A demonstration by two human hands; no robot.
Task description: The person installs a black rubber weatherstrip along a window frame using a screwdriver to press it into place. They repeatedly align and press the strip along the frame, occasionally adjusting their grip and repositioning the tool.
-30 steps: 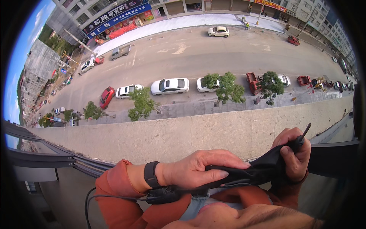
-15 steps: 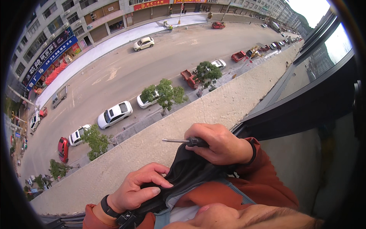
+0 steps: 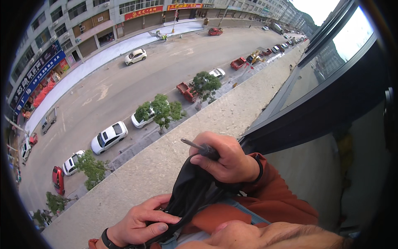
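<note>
In my right hand (image 3: 227, 161), the fist is wrapped round the dark handle of a screwdriver (image 3: 208, 152). Its thin metal shaft points up and to the left. Below that same hand a black cloth (image 3: 185, 184) hangs in folds, its upper edge against my right fingers. My left hand (image 3: 143, 220) grips the lower part of this cloth, thumb and fingers closed on a fold. What lies inside the folds is hidden, and I cannot tell whether it is a bag or a garment.
A rough concrete ledge (image 3: 137, 176) runs diagonally just beyond my hands. Past its edge, far below, lies a street (image 3: 120, 91) with parked cars and trees (image 3: 161, 110). A dark-framed window (image 3: 315, 91) stands open at the right.
The screwdriver's shaft has swung from nearly level to tilted upward. My left hand has moved down and left, and the cloth between the hands is more upright. The street has shifted left in view.
</note>
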